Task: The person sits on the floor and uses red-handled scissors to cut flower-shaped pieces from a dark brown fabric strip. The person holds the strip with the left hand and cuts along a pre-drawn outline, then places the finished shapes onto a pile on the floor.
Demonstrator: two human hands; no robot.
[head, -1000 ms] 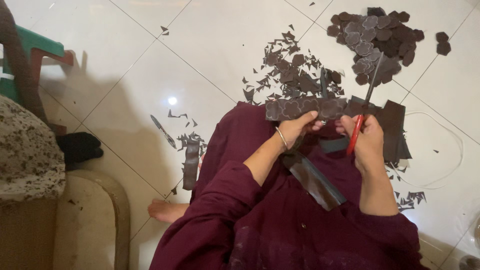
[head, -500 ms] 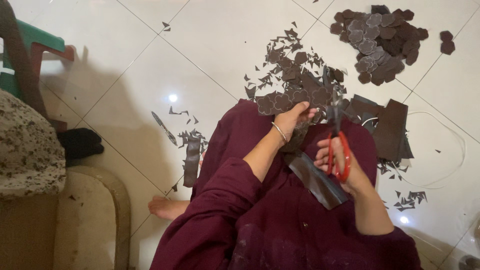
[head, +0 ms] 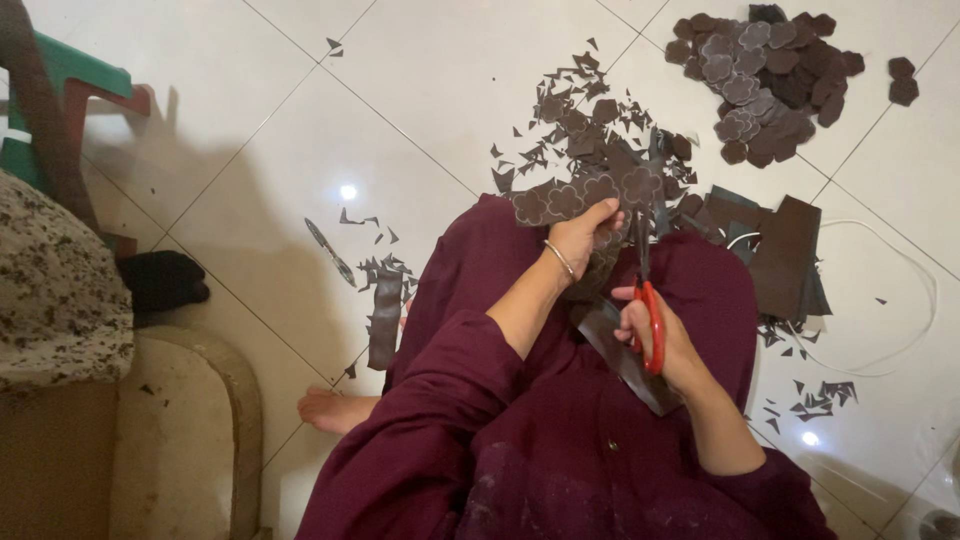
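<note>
Overhead, left hand [head: 583,235] gripping strip [head: 560,200]

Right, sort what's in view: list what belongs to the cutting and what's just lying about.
In use: left hand holding the dark strip; right hand with red-handled scissors; pile of cut shapes; uncut dark sheets; scraps.
Lying about: green chair; black cloth; white cord.
</note>
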